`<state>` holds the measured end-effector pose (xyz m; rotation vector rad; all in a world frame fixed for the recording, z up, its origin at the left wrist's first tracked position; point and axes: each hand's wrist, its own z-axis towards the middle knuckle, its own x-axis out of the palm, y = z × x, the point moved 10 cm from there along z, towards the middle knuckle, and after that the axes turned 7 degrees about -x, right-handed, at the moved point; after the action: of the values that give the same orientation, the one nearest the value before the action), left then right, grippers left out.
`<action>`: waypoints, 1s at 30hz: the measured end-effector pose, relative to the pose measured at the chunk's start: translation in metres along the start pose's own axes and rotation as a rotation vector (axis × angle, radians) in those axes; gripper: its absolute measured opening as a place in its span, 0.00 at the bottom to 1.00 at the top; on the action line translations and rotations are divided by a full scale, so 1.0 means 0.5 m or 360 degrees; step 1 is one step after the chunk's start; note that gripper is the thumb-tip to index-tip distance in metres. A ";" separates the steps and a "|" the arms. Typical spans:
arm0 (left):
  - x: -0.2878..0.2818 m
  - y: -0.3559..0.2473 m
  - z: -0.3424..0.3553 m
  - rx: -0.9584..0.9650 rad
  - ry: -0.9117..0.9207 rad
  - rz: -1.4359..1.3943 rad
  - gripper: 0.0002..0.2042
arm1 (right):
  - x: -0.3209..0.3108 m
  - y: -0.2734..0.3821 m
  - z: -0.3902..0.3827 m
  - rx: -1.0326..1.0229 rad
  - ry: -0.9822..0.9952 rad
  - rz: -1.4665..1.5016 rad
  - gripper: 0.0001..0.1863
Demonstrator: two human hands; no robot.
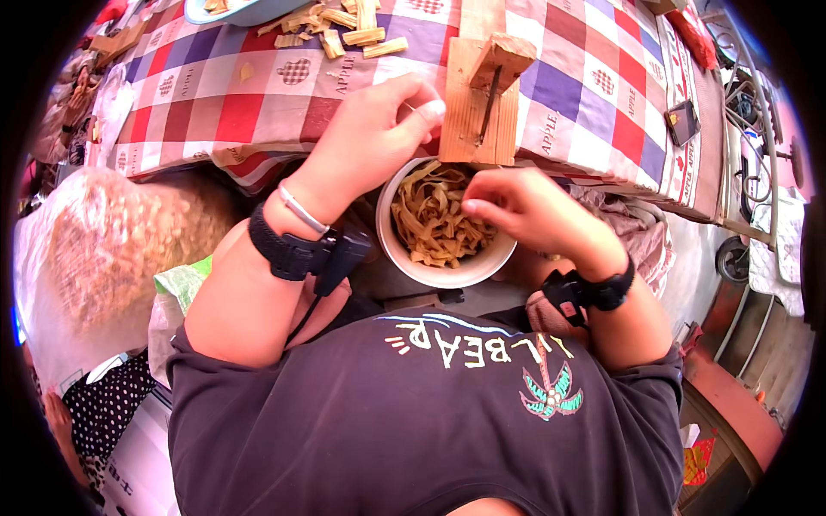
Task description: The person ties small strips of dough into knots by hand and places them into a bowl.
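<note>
My left hand (383, 138) is raised over the table edge, left of a wooden stand (480, 107). Its fingers are curled with thumb and forefinger close together; whatever may be between them cannot be made out. The stand is a flat board with a raised wooden block and a thin dark metal piece running down from it. Below, a white bucket (384, 225) holds yellowish-brown strips and short pieces (439, 219). Over the bucket's right rim hangs my right hand (529, 211), fingers bent inward and closed, their tips partly hidden.
A checked cloth (241, 116) covers the table. Pale yellow sticks (363, 36) lie at the far side beside a light blue basin (245, 12). A large clear bag (112, 249) of tan pieces stands at left. A small dark box (682, 123) sits near the table's right edge.
</note>
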<state>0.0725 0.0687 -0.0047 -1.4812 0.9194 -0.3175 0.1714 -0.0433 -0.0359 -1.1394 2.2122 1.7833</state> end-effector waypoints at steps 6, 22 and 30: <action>0.004 0.016 -0.015 -0.0028 0.0049 -0.0117 0.08 | 0.197 -0.157 0.109 0.0034 0.0175 -0.0622 0.20; 0.042 -0.002 -0.059 0.0184 0.0392 0.0002 0.16 | 0.056 0.058 0.048 -0.0377 0.0022 0.0166 0.12; 0.152 -0.091 -0.112 -0.0129 0.0921 -0.0966 0.14 | -0.190 0.112 -0.135 -0.0710 -0.1311 0.1075 0.18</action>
<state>0.0982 -0.0293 0.0219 -1.7601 0.9092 -1.2131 0.2324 -0.0527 0.0778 0.4177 1.7820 2.4279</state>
